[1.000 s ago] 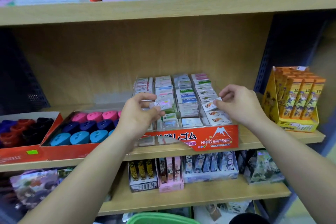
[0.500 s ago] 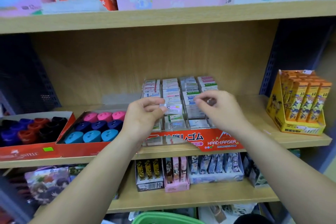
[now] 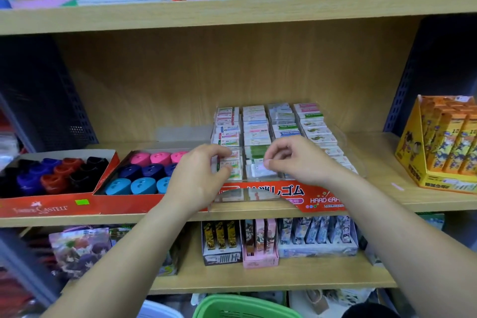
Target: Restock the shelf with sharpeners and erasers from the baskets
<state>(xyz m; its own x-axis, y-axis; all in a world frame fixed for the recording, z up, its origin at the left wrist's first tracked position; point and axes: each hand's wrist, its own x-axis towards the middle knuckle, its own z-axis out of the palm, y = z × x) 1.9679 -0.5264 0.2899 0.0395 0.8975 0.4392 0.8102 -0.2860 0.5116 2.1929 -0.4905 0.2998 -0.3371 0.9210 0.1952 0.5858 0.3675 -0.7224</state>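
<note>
Your right hand [image 3: 296, 160] has crossed left, pinching an eraser [image 3: 260, 171] to fill the front row of the tray [image 3: 273, 191], while your left hand [image 3: 201, 175] pinches the neighbouring stack [image 3: 231, 162].

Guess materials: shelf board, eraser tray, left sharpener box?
Shelf board: matte wood-grain laminate or veneer; grain streaks show, core unseen.
Eraser tray: clear glossy plastic; shelf shows through its side wall.
Left sharpener box: printed red cardboard, probably; thin folded flaps, slight sheen.

Wooden shelf [image 3: 379, 152] with sharpener boxes [image 3: 59, 205], eraser tray [image 3: 271, 191], orange carton [image 3: 438, 181].
</note>
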